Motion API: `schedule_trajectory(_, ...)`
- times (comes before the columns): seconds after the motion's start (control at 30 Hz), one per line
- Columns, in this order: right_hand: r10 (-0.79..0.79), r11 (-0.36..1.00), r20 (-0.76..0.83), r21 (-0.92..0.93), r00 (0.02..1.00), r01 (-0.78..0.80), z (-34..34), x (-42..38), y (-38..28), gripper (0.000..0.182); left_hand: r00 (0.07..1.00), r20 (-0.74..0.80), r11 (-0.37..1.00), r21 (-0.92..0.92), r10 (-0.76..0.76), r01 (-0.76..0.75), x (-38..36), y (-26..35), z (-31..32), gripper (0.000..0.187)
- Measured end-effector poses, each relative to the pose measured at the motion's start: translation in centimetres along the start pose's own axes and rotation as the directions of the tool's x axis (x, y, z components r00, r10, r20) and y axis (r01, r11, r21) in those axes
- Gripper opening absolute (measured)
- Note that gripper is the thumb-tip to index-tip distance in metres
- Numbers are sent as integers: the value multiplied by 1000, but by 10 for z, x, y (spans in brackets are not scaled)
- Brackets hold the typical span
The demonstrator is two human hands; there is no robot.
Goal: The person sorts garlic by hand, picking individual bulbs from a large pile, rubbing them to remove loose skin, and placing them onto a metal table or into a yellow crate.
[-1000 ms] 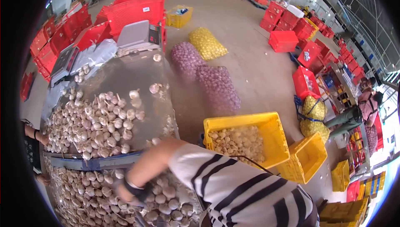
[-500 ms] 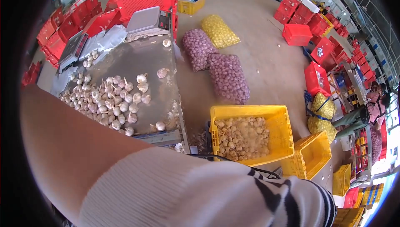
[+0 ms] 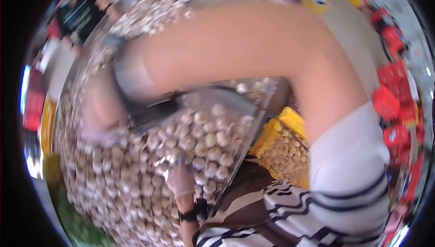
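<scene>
Pale garlic bulbs [image 3: 199,142] heaped on the table [image 3: 253,111]: sorting underway, left hand [image 3: 180,180] gloved and resting loose on them, right hand [image 3: 97,127] blurred, grip unreadable; next means picking bulbs.

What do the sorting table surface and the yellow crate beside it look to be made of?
Table: probably sheet metal with a dull grey sheen and a folded edge, though motion blur leaves it uncertain. Yellow crate: likely moulded plastic, going by its uniform bright colour and thick rim; it holds garlic bulbs.
</scene>
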State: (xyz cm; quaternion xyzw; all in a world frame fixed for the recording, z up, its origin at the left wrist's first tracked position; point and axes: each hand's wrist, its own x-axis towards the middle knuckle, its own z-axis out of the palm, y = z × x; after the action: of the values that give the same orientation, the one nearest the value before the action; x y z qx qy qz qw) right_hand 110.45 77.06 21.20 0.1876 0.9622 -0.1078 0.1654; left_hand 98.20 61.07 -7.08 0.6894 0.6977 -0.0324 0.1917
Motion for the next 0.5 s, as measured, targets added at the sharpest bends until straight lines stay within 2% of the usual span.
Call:
schedule_trajectory(0.07, 31, 999, -6, 13, 1000, -31, 53, 32, 22, 19, 999, 34, 999, 33, -23, 22, -6, 1, -13, 44)
schedule_trajectory(0.13, 44, 999, -37, 33, 998, -42, 137, 53, 46, 25, 996, -83, 998, -44, 34, -38, -6, -4, -6, 50)
schedule_trajectory(0.17, 146, 977, -1, 155, 989, -144, 174, 64, 54, 26, 998, 24, 996, -68, -51, 53, -1, 1, -15, 51)
schedule_trajectory(0.2, 233, 950, 133, 181, 963, -254, 203, 55, 48, 32, 984, 130, 987, -89, -125, 137, 2, 13, -11, 51)
schedule_trajectory(0.23, 272, 919, 204, 235, 940, -317, 234, 59, 46, 29, 980, 135, 983, -95, -146, 159, 8, 13, -9, 51)
schedule_trajectory(0.27, 336, 906, 17, 266, 942, -329, 257, 53, 34, 24, 986, 118, 986, -105, -116, 129, 12, 12, -6, 51)
schedule_trajectory(0.3, 343, 917, 79, 185, 936, -352, 273, 55, 29, 18, 991, 99, 989, -112, -84, 95, 15, 11, -2, 52)
schedule_trajectory(0.33, 330, 922, 82, 188, 940, -340, 285, 59, 26, 18, 990, 104, 987, -113, -98, 110, 18, 6, 5, 52)
schedule_trajectory(0.4, 425, 903, -48, 84, 904, -420, 296, 64, 22, 27, 999, -19, 993, -117, 28, -30, 23, -1, 13, 45)
schedule_trajectory(0.47, 398, 905, -9, 167, 918, -391, 293, 58, 35, 25, 1000, -25, 989, -148, 17, -20, 14, -8, 8, 43)
schedule_trajectory(0.5, 445, 834, -62, 391, 893, -389, 288, 53, 43, 25, 993, -118, 895, -444, -15, -39, 8, -13, 6, 42)
